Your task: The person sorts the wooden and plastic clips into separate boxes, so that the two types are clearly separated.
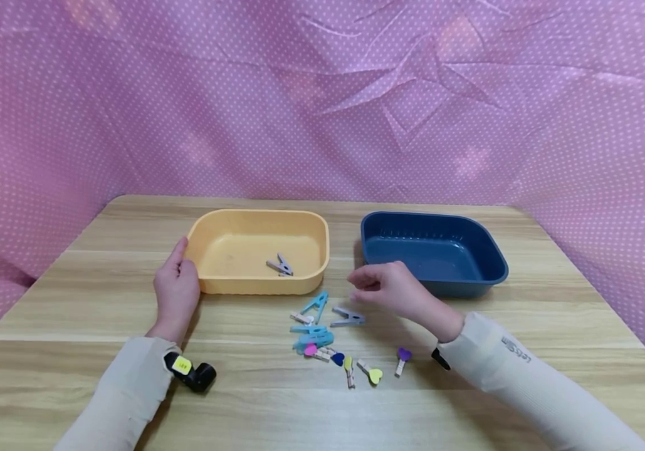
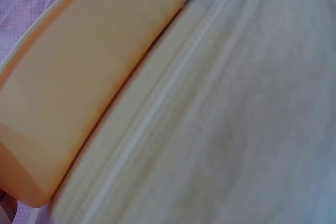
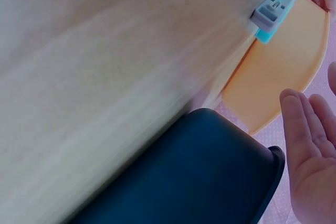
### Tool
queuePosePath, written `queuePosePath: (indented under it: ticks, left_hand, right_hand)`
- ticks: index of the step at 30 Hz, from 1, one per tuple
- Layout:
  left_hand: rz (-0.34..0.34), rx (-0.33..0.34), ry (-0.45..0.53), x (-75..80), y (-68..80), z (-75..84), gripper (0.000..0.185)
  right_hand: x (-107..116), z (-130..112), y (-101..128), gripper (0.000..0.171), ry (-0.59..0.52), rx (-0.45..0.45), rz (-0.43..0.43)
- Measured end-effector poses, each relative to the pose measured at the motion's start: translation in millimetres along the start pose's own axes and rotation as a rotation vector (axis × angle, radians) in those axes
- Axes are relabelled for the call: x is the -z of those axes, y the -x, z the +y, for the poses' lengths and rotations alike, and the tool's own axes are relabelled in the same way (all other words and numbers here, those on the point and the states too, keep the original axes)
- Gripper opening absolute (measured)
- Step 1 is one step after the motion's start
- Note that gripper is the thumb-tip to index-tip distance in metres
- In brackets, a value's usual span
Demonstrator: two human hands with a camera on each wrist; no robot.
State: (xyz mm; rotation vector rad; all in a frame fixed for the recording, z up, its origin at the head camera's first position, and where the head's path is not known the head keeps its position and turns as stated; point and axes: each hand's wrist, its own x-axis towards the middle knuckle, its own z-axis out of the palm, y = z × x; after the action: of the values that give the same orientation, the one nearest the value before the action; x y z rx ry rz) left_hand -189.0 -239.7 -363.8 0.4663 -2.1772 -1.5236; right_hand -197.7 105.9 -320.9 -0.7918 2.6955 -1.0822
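The smooth yellow plastic tray (image 1: 308, 220) with rounded corners sits at frame centre on the wood-grain table (image 1: 74, 300), a grey clip (image 1: 280, 266) inside. The left hand (image 1: 176, 289) rests relaxed against its left rim. The right hand (image 1: 391, 289), fingers loosely curled and empty, hovers above scattered clips (image 1: 318, 326), beside the blue tray (image 1: 491, 250).

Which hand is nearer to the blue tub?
Right. The right hand hovers just off the blue tub's front-left corner; the left hand rests against the yellow tub, farther away.

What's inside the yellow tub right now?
One grey clothespin lies on the yellow tub floor, right of centre. The near wall hides a strip of floor behind it.
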Motion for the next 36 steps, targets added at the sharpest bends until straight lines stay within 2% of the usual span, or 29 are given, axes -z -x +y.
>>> queuePosePath:
  ticks: [4, 11, 17, 29, 36]
  left_hand:
    - [0.006, -0.016, -0.003, 0.0, -0.3, 0.2, 0.045]
    - [0.004, -0.008, -0.003, 0.1, -1.1, 0.1, 0.046]
    - [0.011, -0.021, -0.005, -0.3, -1.4, 0.4, 0.045]
    - [0.009, -0.042, -0.012, -0.6, -0.7, 0.3, 0.045]
    - [-0.021, 0.000, -0.004, 0.3, 0.6, 1.5, 0.045]
  right_hand:
    - [-0.7, -1.1, 1.5, 0.029, 0.000, -0.001, -0.019]
    - [-3.9, -0.6, 2.7, 0.029, 0.056, 0.052, -0.084]
    - [-7.1, 0.6, 2.1, 0.028, 0.073, 0.033, -0.140]
    - [-10.7, 2.4, 1.9, 0.023, 0.111, 0.090, -0.176]
    - [-15.3, 3.8, 1.5, 0.022, 0.128, 0.111, -0.210]
